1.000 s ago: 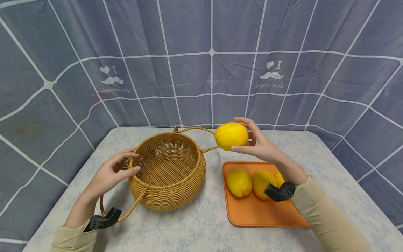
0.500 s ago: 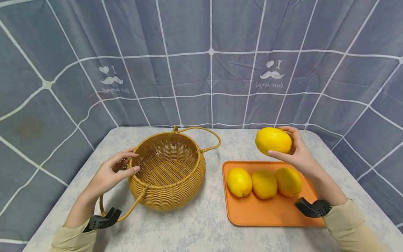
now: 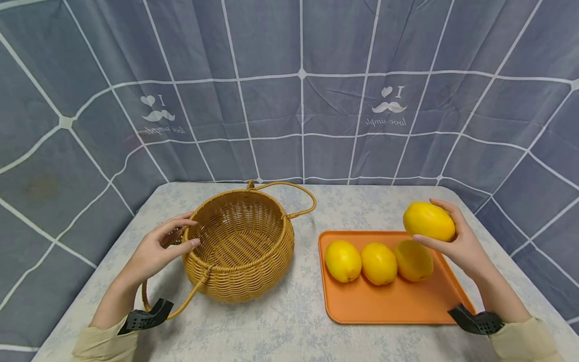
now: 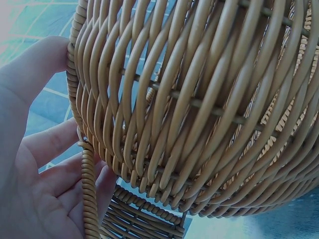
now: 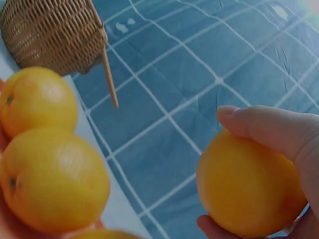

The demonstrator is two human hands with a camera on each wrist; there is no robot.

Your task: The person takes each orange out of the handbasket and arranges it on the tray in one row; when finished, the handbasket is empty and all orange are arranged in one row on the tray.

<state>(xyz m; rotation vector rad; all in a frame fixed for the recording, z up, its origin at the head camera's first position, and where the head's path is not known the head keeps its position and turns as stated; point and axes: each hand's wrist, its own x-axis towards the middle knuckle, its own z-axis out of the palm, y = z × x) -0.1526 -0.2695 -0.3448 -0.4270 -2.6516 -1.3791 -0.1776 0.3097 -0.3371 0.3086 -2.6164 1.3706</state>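
A round wicker basket (image 3: 258, 281) stands left of centre in the head view, its inside bare and woven. My left hand (image 3: 157, 247) holds its left rim, thumb and fingers over the edge; the left wrist view shows the basket handle (image 4: 89, 194) passing in front of the fingers. On the right, my right hand (image 3: 463, 247) grips a yellow lemon (image 3: 427, 221) between thumb and fingers, above the back right corner of an orange tray (image 3: 384, 307). Three more lemons (image 3: 379, 264) sit in a row in that tray, towards its back.
The table has a pale, blue-patterned cloth (image 3: 271, 332). Behind and on both sides hangs a grey-blue curtain (image 3: 271, 110) with white grid lines. The basket's other handle (image 3: 303, 188) sticks out to the right, towards the tray.
My right hand has carried the lemon from beside the basket's right handle to the right and lower, over the tray's back right corner. The left hand and basket have stayed put.
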